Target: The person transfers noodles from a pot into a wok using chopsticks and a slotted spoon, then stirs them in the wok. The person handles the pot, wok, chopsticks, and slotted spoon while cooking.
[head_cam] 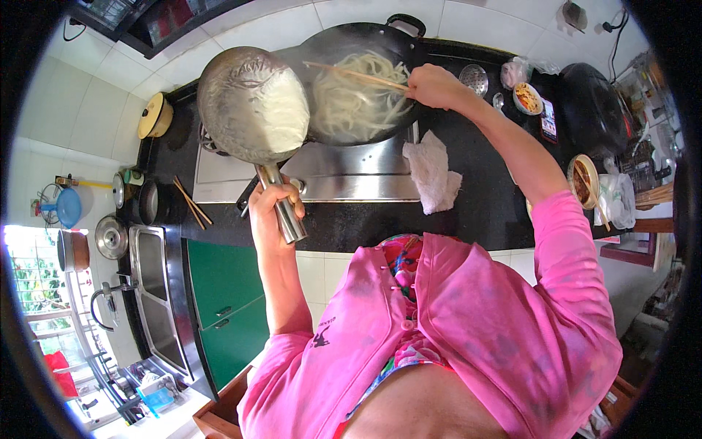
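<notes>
In the head view, my left hand (274,203) grips the metal handle (289,222) of a round pan (222,104). The pan is tilted, and a pale, thick batter or dough (282,107) spreads over its right side. Right beside it stands a black wok (378,33) on the stove, with wide pale noodles (354,104) in cloudy liquid and steam above. My right hand (436,85) holds a long wooden chopstick (356,73) over the noodles from the wok's right side; whether a second lies along it, I cannot tell.
A steel stovetop (351,184) lies under both vessels, with a white cloth (433,173) on its right. Further right are a skimmer (474,79), a bowl of food (527,99) and a phone (548,120). Spare chopsticks (192,203) and a sink (156,285) are left.
</notes>
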`<move>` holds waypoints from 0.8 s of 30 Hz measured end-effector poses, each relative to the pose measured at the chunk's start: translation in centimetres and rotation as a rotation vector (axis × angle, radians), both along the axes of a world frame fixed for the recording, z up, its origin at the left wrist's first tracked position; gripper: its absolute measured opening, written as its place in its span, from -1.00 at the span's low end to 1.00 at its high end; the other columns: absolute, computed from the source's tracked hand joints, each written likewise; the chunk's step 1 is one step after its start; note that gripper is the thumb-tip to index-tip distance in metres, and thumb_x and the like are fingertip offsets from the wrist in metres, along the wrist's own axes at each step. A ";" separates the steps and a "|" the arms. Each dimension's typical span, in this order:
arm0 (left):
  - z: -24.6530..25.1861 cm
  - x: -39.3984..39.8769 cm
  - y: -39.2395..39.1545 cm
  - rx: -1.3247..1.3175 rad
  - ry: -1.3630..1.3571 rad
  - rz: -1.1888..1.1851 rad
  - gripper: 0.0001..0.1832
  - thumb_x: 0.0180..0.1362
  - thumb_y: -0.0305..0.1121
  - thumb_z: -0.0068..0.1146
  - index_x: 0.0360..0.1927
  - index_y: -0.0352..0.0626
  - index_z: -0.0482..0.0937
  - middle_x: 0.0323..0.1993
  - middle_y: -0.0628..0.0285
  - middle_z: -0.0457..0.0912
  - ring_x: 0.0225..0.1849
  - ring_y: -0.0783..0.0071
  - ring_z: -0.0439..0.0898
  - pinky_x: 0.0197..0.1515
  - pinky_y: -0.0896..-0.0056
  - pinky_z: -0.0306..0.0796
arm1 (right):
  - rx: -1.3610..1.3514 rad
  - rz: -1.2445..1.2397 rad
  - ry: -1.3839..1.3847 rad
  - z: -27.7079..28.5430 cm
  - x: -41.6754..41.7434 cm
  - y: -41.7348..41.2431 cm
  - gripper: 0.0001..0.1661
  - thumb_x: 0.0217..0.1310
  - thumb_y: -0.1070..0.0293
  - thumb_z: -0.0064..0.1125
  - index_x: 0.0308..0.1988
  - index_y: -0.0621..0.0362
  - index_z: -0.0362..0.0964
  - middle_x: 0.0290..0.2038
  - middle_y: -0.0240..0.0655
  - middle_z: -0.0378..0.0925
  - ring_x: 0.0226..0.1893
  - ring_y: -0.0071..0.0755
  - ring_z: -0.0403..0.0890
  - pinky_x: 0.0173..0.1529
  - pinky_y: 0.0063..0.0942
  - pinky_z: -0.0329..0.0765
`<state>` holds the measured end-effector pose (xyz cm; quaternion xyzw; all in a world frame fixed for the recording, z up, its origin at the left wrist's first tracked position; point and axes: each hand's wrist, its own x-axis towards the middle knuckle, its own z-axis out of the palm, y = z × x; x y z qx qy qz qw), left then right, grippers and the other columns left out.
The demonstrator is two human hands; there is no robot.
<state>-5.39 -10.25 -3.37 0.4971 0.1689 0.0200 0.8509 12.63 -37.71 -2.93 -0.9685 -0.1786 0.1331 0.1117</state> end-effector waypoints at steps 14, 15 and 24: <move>0.0 0.7 -0.2 -0.024 -0.022 -0.021 -0.87 -0.16 -0.55 -0.10 -0.46 -0.36 0.33 -0.70 0.15 0.38 -0.80 0.43 0.36 -0.74 0.58 0.30 | -0.342 0.231 -0.259 -0.2 -2.8 -1.3 -0.82 -0.19 0.40 0.06 -0.49 0.20 0.54 -0.47 -0.12 0.55 -0.40 -0.07 0.59 -0.34 -0.23 0.53; 0.0 0.7 -0.2 -0.033 -0.021 -0.021 -0.88 -0.16 -0.55 -0.10 -0.46 -0.35 0.33 -0.70 0.16 0.38 -0.79 0.43 0.36 -0.74 0.58 0.30 | -0.336 0.254 -0.286 0.2 -2.8 -1.2 -0.83 -0.21 0.41 0.07 -0.49 0.19 0.54 -0.47 -0.12 0.55 -0.41 -0.07 0.59 -0.35 -0.23 0.53; -0.3 1.6 -1.1 -0.027 -0.055 -0.051 -0.85 -0.17 -0.56 -0.09 -0.44 -0.34 0.31 -0.70 0.17 0.38 -0.80 0.43 0.37 -0.74 0.55 0.30 | -0.113 0.024 -0.271 0.6 -5.8 -5.4 -0.74 0.00 0.24 0.03 -0.51 0.19 0.52 -0.54 -0.07 0.52 -0.46 -0.01 0.57 -0.34 -0.19 0.51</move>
